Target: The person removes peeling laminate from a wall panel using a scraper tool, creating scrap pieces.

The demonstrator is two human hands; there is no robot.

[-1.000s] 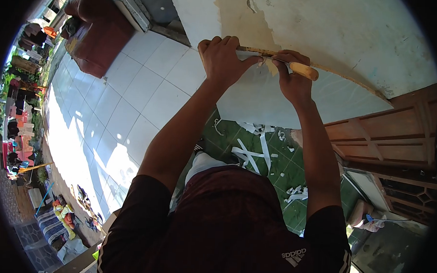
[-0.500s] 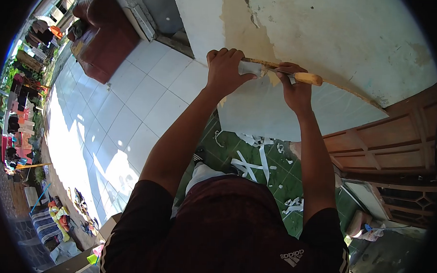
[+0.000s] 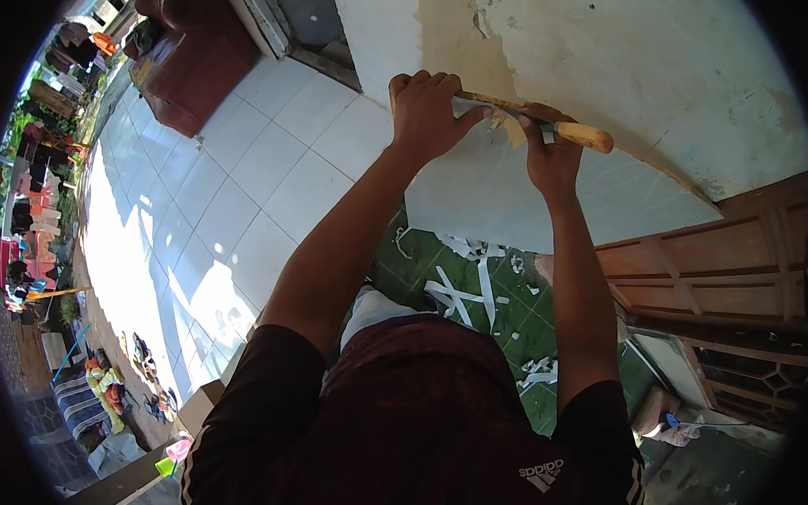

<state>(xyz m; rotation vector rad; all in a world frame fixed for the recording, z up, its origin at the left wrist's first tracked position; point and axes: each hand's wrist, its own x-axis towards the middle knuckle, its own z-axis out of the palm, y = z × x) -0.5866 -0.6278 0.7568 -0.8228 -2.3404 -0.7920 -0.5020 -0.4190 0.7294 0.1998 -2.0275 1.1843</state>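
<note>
A large white board [image 3: 477, 188] leans against the wall, its rough brown edge facing up. My left hand [image 3: 426, 120] is wrapped over that edge near its left end, thumb reaching toward the thin blade. In my right hand [image 3: 551, 160] is a tool with a yellow wooden handle [image 3: 584, 136] and a thin metal blade, lying along the board's edge. The handle sticks out to the right of my fingers, which partly hide the blade. Between my hands, a torn tan flap [image 3: 512, 130] hangs on the board's near face.
White strips and scraps [image 3: 487, 291] lie on the green tiled floor [image 3: 530, 324] below the board. A wooden panelled door [image 3: 706, 254] stands to the right. At the upper left, a dark red sofa [image 3: 202, 58] sits on white tiles [image 3: 274, 159]. The wall [image 3: 642, 74] has peeling paint.
Both hands and the tool have shifted slightly up and to the right in view. My left thumb has come closer to the blade.
</note>
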